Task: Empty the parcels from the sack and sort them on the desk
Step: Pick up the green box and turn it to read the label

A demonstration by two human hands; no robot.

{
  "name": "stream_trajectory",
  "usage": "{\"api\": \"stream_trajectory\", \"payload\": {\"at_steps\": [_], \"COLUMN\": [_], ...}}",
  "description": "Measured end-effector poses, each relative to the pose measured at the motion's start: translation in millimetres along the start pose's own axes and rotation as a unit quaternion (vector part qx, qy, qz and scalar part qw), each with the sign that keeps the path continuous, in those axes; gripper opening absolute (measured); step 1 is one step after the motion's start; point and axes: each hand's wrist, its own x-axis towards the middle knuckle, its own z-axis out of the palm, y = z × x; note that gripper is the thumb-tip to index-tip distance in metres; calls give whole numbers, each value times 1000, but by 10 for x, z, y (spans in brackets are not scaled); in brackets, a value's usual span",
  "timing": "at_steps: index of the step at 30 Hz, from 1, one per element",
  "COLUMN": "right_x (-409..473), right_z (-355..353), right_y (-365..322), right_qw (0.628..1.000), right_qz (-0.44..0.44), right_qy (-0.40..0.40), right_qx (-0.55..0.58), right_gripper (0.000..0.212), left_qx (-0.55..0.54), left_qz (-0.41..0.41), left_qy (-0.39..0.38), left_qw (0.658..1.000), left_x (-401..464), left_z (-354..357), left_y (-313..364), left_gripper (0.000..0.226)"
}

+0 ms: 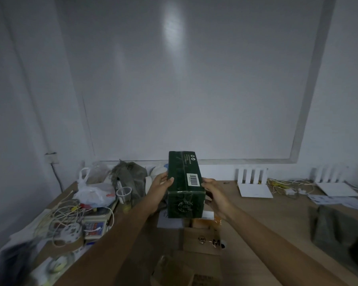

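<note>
Above desk [256, 213]: dark green box [184, 182], barcode label on top, gripped between left hand [158, 190], right hand [216, 196].

We count: one green box [184, 182], two hands [159, 188] [217, 195], two white routers [253, 183] [333, 183], one plastic cup [123, 193], two brown cardboard parcels [203, 240] [180, 273].
</note>
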Motion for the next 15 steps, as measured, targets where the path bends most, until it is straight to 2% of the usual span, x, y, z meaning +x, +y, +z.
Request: {"api": "stream_trajectory", "payload": {"at_steps": [4,8,12,15], "right_x": [18,2,-47,-43], "right_z": [-1,-17,-22,-26], "right_y": [30,35,30,40], "right_qw": [999,1000,1000,999], "right_qz": [3,6,-23,-18], "right_qy": [31,12,16,28], "right_qx": [-1,15,-9,-24], "right_gripper": [11,36,26,22], "left_qx": [-15,-33,-39,-39], "left_qz": [16,33,25,21], "left_qy": [-18,-34,-31,-11], "left_qw": [1000,998,998,999], "left_x": [-61,-81,-74,-82], "left_z": [8,-15,-45,-28], "left_y": [-9,-49,-86,-122], "left_gripper": [42,36,46,39]}}
